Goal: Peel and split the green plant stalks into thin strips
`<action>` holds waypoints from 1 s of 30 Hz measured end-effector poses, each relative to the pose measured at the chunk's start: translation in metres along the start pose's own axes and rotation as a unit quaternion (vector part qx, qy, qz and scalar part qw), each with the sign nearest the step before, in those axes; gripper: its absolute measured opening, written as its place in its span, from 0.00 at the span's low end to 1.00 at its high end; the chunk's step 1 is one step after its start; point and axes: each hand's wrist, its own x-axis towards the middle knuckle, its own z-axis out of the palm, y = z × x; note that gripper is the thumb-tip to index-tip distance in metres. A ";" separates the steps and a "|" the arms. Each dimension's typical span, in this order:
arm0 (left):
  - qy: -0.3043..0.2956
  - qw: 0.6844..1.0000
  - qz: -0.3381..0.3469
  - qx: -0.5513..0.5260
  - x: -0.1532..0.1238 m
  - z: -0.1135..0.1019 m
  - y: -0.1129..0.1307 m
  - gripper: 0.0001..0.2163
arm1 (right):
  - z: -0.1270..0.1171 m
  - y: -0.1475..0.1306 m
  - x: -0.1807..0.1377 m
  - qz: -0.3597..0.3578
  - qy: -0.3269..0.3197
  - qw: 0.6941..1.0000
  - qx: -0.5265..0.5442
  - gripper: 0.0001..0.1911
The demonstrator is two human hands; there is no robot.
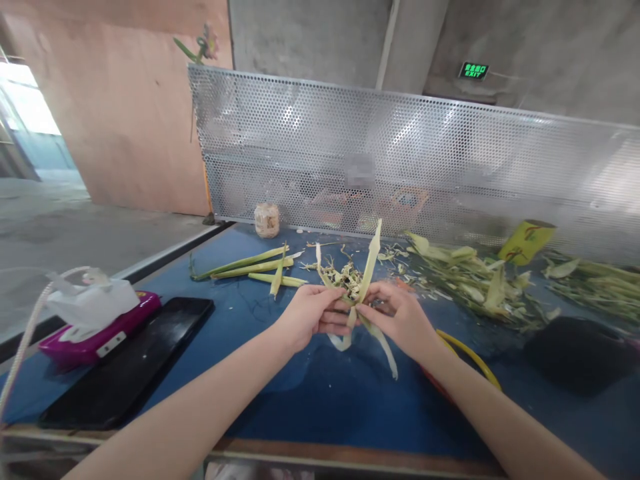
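Observation:
Over the middle of the blue table, my left hand (316,312) and my right hand (399,311) meet at one bundle of pale green leaf strips (371,263). One strip stands upright above the fingers, and others hang below toward the tabletop. The right thumb and fingers pinch the strips where they cross. From the other side, my left fingers curl round the same crossing, partly hidden by the leaves. Just behind the hands lies a heap of small leaf pieces (345,272); some look knotted or woven, too small to make out.
Long green stalks (245,265) lie at left, near a white jar-like container (267,221). A black phone-like slab (130,363) and a purple power strip (100,333) occupy the near left. Leaf piles (470,280), a yellow-handled tool (473,357) and a dark object (580,353) are at right. A perforated metal screen (310,147) stands behind.

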 end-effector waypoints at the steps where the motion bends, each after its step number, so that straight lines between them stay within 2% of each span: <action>1: -0.005 1.000 -0.002 -0.009 0.000 0.000 0.000 0.06 | -0.001 0.001 0.001 0.010 0.001 1.000 0.014 0.06; 6: -0.005 0.999 -0.007 -0.044 0.001 0.000 -0.002 0.05 | -0.003 0.005 0.005 0.045 -0.014 0.994 0.102 0.07; 9: -0.019 0.999 0.019 -0.031 0.001 -0.002 -0.001 0.10 | -0.002 0.007 0.005 0.046 -0.016 0.992 0.117 0.07; 13: -0.005 1.000 0.026 -0.009 -0.002 -0.002 0.000 0.22 | -0.002 0.006 0.004 0.039 -0.013 0.995 0.090 0.06; 16: 0.006 0.997 0.071 0.031 -0.004 0.000 0.000 0.30 | -0.002 0.006 0.004 0.043 -0.016 0.995 0.087 0.07; 21: 0.014 0.993 0.108 0.052 -0.006 0.001 -0.001 0.34 | -0.001 0.007 0.004 0.034 -0.024 0.997 0.066 0.07; 25: 0.032 0.996 0.077 0.009 -0.003 0.002 -0.001 0.29 | -0.001 0.009 0.004 0.028 -0.030 0.997 0.066 0.06; 30: 0.020 0.997 -0.014 -0.067 0.001 0.002 -0.001 0.08 | -0.001 0.006 0.003 0.022 -0.030 0.997 0.072 0.05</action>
